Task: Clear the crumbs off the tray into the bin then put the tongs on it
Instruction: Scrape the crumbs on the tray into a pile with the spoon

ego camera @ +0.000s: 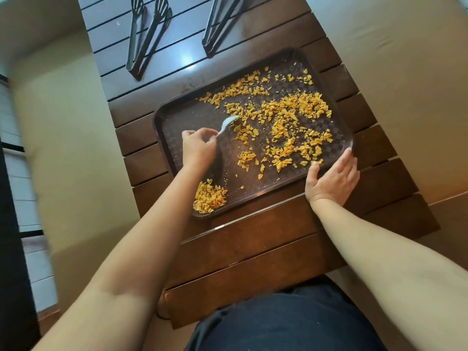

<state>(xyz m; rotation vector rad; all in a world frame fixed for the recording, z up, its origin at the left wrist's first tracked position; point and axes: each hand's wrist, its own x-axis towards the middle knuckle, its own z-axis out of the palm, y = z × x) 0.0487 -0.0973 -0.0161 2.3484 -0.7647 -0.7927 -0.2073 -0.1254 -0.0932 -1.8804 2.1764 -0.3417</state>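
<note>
Pinching a white plastic spoon [228, 124] by its handle, the left hand [198, 149] is held over the near-left part of the brown tray [253, 60], fingers curled around the handle end. Spoon bowl is pointed away from the hand, up and to its right, touching the edge of the scattered orange crumbs [291, 117]. A gathered pile of crumbs [209, 198] is seen just below the left hand, in the tray's near-left corner, beside the forearm. Loose crumbs are spread across the tray between the two hands and beyond them. The right hand [331, 177] is laid flat on the tray's near-right rim, fingers straight and close together, thumb spread toward the left hand and resting inside the rim. Tray is set on a slatted wooden table [253, 249]. Two pairs of metal tongs are placed on the table well beyond the hands: one pair [145, 34] far above the left hand, the other pair [220, 21] farther right, partly cut off by the frame.
</note>
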